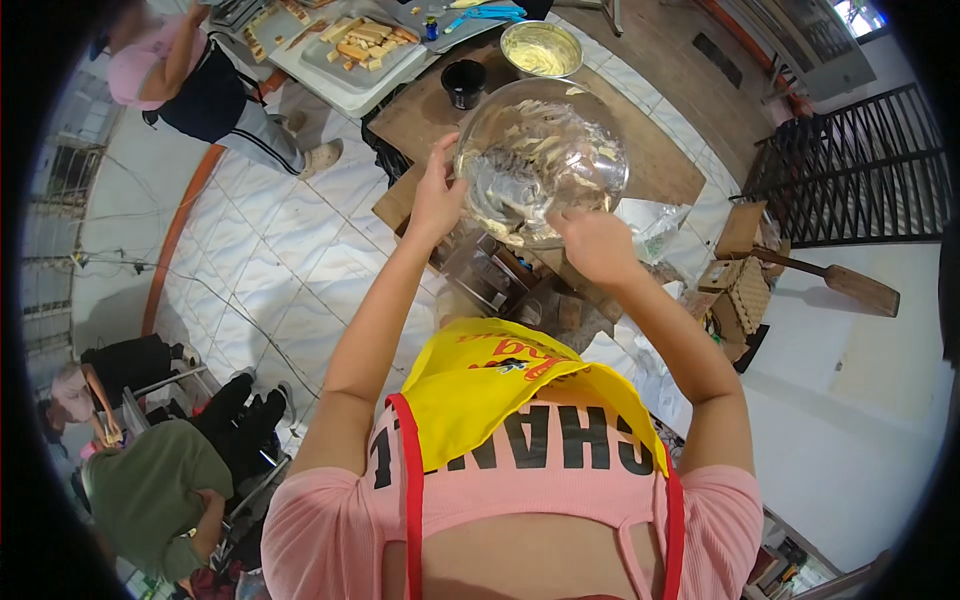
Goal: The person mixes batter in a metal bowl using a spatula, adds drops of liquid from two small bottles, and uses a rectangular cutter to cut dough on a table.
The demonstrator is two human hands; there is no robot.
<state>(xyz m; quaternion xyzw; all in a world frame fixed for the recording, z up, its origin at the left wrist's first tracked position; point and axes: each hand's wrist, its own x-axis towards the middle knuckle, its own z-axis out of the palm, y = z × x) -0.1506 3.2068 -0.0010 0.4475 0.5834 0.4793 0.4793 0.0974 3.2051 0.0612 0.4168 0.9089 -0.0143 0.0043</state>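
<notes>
A large metal mixing bowl [547, 150] smeared with pale cream is tilted in front of me over a brown table. My left hand [441, 196] grips its left rim, thumb on the near side. My right hand [596, 240] is at the bowl's near right edge, fingers curled at the inside; whether it holds a small tool or only the bowl cannot be made out. Behind the bowl stands a smaller metal bowl [541, 46] of pale yellow cream. A black plastic tub [463, 82] stands to its left.
A tray of cut cake pieces [364, 45] lies on a white table [360, 97] at the upper left, a person beside it. Cardboard boxes and a wooden paddle [861, 287] are at the right. Several people are around; a cable [247, 319] crosses the tiled floor.
</notes>
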